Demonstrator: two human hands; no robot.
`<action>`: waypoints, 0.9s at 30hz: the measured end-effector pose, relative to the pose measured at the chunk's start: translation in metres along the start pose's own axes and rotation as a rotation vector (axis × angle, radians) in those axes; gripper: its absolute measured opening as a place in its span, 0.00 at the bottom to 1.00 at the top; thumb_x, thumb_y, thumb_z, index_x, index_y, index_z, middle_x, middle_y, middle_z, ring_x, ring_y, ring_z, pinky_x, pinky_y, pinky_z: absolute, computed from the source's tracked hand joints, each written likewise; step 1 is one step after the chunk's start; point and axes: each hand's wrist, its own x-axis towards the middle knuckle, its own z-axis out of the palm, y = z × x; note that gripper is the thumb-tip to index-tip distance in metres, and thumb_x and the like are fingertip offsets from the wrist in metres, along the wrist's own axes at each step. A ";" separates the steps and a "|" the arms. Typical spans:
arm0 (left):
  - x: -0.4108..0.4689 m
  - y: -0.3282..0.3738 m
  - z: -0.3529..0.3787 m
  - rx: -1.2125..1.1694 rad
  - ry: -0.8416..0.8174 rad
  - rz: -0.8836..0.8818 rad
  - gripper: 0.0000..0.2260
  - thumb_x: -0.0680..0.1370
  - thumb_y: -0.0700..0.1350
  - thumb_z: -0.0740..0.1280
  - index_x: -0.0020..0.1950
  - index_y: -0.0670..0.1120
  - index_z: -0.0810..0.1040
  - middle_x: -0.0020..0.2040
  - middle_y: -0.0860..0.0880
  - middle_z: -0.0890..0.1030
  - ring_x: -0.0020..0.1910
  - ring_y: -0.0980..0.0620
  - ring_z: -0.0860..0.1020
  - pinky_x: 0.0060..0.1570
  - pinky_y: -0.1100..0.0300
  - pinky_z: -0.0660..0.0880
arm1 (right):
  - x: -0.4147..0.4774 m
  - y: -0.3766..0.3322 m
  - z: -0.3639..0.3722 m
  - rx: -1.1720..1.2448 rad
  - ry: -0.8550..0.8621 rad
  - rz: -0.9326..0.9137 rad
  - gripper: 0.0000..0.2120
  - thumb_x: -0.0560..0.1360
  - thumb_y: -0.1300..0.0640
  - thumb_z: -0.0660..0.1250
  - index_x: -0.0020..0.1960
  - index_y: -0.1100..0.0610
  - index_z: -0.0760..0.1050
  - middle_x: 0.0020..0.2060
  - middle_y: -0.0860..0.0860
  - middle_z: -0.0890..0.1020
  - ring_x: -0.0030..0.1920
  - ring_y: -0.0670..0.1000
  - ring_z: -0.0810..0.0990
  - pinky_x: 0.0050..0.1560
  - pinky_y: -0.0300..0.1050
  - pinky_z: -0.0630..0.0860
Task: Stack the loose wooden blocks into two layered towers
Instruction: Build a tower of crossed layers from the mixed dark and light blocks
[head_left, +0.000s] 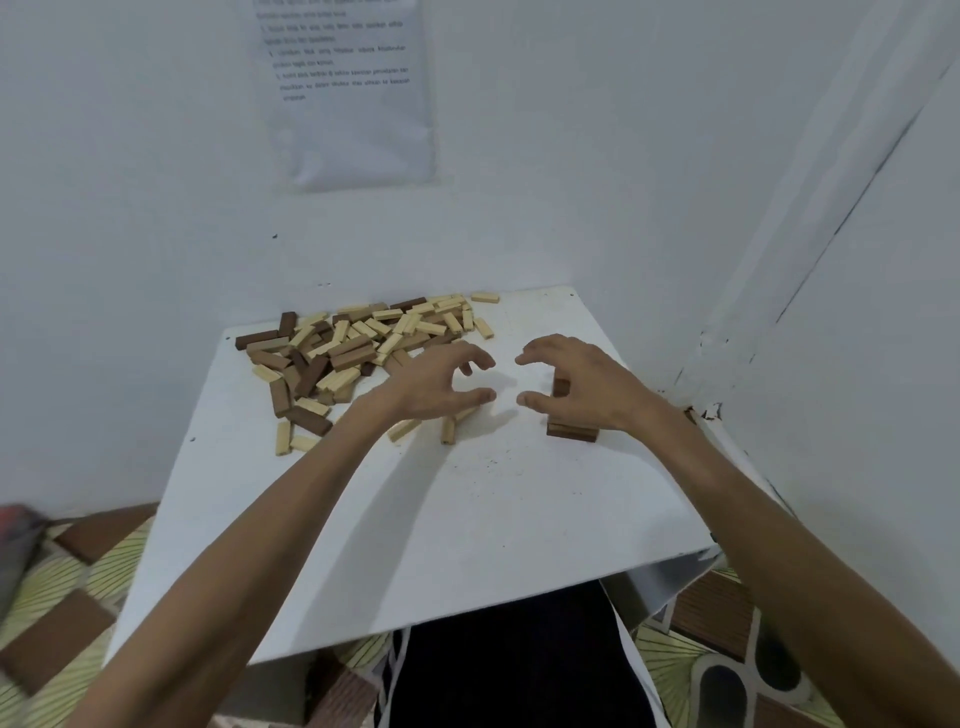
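Observation:
A heap of loose light and dark wooden blocks (358, 340) lies at the far left of the white table (467, 519). A low stack of dark blocks (570, 431) stands at the right, partly hidden under my right hand (582, 379), which hovers over it with fingers spread and curved, holding nothing. My left hand (436, 382) hovers beside it, fingers curved, thumb forward, also holding nothing. A few light blocks (448, 430) lie under and just in front of my left hand. The two hands' fingertips face each other, a small gap apart.
White walls close in behind and on the right, meeting in a corner by the table. A printed sheet (353, 88) hangs on the back wall. Patterned floor (78, 582) shows left and right of the table.

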 end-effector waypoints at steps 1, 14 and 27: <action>-0.008 -0.004 -0.004 0.003 0.024 -0.011 0.19 0.78 0.56 0.72 0.66 0.52 0.77 0.62 0.59 0.78 0.57 0.58 0.77 0.55 0.58 0.75 | 0.004 -0.007 0.004 0.001 -0.008 -0.015 0.24 0.77 0.39 0.70 0.70 0.44 0.74 0.71 0.41 0.72 0.71 0.45 0.69 0.68 0.42 0.67; -0.090 -0.051 -0.042 0.190 0.260 -0.195 0.09 0.79 0.45 0.71 0.59 0.48 0.83 0.58 0.53 0.83 0.56 0.51 0.79 0.52 0.54 0.74 | 0.049 -0.093 0.061 0.013 -0.023 -0.096 0.16 0.81 0.51 0.67 0.68 0.52 0.78 0.66 0.49 0.80 0.67 0.53 0.75 0.62 0.50 0.73; -0.055 -0.101 -0.053 0.269 0.247 -0.429 0.22 0.79 0.45 0.68 0.72 0.48 0.70 0.67 0.47 0.78 0.66 0.44 0.75 0.57 0.45 0.77 | 0.142 -0.090 0.116 -0.116 -0.037 -0.095 0.04 0.78 0.57 0.66 0.49 0.56 0.78 0.48 0.51 0.80 0.50 0.54 0.79 0.39 0.50 0.77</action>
